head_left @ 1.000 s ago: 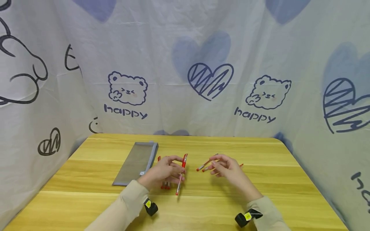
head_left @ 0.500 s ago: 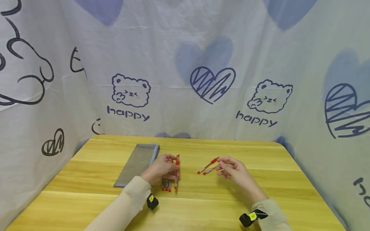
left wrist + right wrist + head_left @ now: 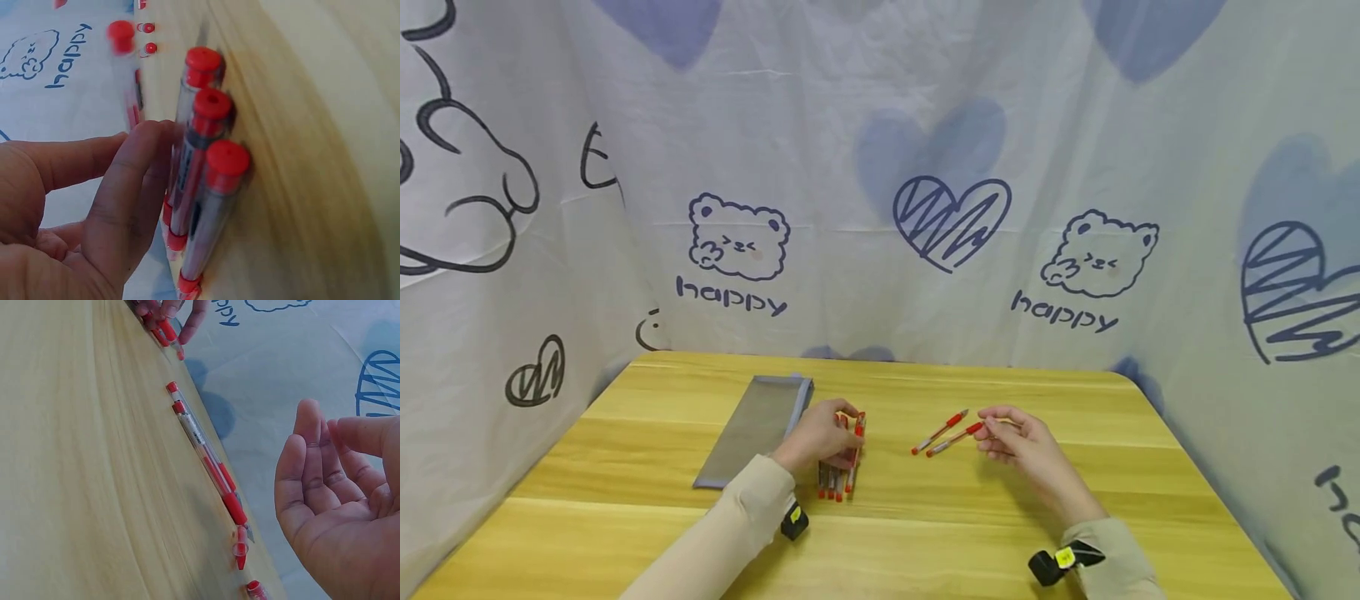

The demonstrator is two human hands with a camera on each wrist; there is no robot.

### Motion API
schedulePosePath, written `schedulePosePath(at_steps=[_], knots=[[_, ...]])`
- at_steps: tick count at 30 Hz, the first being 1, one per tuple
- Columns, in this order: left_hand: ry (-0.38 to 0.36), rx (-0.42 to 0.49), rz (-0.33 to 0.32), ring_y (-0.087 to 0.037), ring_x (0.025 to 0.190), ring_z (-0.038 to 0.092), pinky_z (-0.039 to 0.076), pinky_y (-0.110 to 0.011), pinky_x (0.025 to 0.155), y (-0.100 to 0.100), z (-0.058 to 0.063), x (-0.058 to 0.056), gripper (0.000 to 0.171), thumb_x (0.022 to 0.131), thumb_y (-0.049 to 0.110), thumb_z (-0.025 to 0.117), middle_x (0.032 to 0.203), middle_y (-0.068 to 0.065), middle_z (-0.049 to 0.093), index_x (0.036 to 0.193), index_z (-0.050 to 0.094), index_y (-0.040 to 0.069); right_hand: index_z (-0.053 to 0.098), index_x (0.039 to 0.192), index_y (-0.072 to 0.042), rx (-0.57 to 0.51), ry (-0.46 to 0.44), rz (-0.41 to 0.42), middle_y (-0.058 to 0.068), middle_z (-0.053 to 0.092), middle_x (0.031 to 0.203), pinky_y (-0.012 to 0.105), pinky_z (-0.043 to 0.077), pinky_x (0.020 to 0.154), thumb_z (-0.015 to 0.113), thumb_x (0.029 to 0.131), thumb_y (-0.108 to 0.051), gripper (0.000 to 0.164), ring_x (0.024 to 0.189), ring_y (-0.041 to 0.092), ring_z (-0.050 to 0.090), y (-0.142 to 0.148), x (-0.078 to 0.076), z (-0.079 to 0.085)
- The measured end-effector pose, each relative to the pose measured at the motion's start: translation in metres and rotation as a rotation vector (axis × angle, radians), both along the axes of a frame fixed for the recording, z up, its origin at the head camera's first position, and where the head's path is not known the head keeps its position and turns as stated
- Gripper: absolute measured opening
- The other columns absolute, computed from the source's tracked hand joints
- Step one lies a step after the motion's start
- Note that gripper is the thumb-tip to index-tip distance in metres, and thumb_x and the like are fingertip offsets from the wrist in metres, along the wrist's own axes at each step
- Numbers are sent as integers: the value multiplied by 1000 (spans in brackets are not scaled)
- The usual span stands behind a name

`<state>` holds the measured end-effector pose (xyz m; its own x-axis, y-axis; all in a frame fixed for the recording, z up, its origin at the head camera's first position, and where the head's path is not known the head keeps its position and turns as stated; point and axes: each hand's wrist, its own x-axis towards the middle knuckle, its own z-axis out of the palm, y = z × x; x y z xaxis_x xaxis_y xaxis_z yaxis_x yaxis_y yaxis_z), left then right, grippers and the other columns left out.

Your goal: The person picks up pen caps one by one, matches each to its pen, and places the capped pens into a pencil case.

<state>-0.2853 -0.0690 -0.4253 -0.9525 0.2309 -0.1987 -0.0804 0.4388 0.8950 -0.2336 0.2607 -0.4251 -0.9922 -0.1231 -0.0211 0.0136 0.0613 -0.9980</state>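
Note:
In the head view my left hand (image 3: 817, 435) pinches a red pen (image 3: 854, 458) between thumb and fingers, at the right side of a row of red-capped pens (image 3: 830, 483). Three of these pens (image 3: 215, 169) show large in the left wrist view, side by side on the table, beyond the fingers; the held pen (image 3: 122, 37) is blurred there. My right hand (image 3: 1026, 448) hovers with bent, relaxed fingers, thumb near the index fingertip, nothing between them. Just left of it lie two more red pens, one farther back (image 3: 940, 432) and one nearer (image 3: 955, 439), slanting almost parallel.
A grey zip pouch (image 3: 748, 433) lies flat left of the pen row. In the right wrist view a small red-and-clear piece (image 3: 240, 548) and another red-ended item (image 3: 255, 589) lie past the two pens. A printed curtain (image 3: 850, 292) stands behind the wooden table (image 3: 925, 533).
My left hand has carried its pen left and down to the row, turning it in line with the others. My right hand has drawn slightly right, away from the two pens.

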Motion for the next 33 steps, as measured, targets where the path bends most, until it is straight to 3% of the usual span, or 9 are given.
schedulePosePath(at_steps=[8, 22, 33], knots=[[3, 11, -40, -19, 61, 74, 66, -36, 61, -1, 4, 2, 48, 96, -4, 73, 88, -21, 73, 141, 55, -5, 61, 131, -3, -16, -5, -22, -6, 74, 94, 26, 62, 84, 54, 114, -19, 24, 88, 8, 74, 4, 0, -2], [-36, 53, -108, -18, 66, 74, 65, -35, 61, 2, 11, 6, 39, 103, 7, 69, 104, -21, 74, 141, 59, 1, 59, 134, -4, -20, -17, -13, -7, 75, 95, 25, 62, 83, 54, 114, -22, 27, 89, 7, 74, 10, 1, -2], [-58, 116, -161, -18, 68, 74, 65, -32, 63, 2, 11, 3, 42, 103, 6, 68, 103, -22, 74, 143, 58, -1, 57, 137, -3, -7, -23, -37, -4, 76, 98, 25, 61, 78, 53, 115, -23, 30, 90, 8, 75, 18, 0, 3]])
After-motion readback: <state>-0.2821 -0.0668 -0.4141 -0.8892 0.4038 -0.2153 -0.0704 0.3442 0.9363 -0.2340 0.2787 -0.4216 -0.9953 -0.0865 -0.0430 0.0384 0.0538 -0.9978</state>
